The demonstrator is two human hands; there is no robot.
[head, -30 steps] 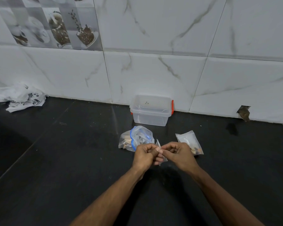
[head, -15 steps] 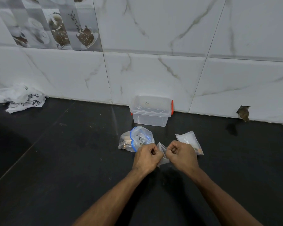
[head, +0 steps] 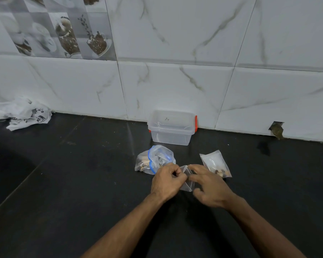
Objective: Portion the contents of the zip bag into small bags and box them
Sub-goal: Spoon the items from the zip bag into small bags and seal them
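A small clear bag (head: 187,181) hangs between my two hands just above the black counter. My left hand (head: 166,180) pinches its left edge with curled fingers. My right hand (head: 210,185) pinches its right edge with thumb and forefinger while the other fingers spread loosely. Behind my left hand lies the zip bag (head: 153,161), blue-sealed, crumpled, with brownish contents inside. A filled small bag (head: 215,163) lies flat to the right, behind my right hand. The clear plastic box (head: 171,127) with red clips stands against the wall, lid on.
Crumpled printed white paper (head: 21,112) lies at the far left against the tiled wall. A hole in the wall tile (head: 276,128) shows at the right. The black counter (head: 73,183) stretches wide on both sides.
My hands drew apart, spreading the small bag between them. My right hand's fingers loosened from a tight fist to a spread pinch.
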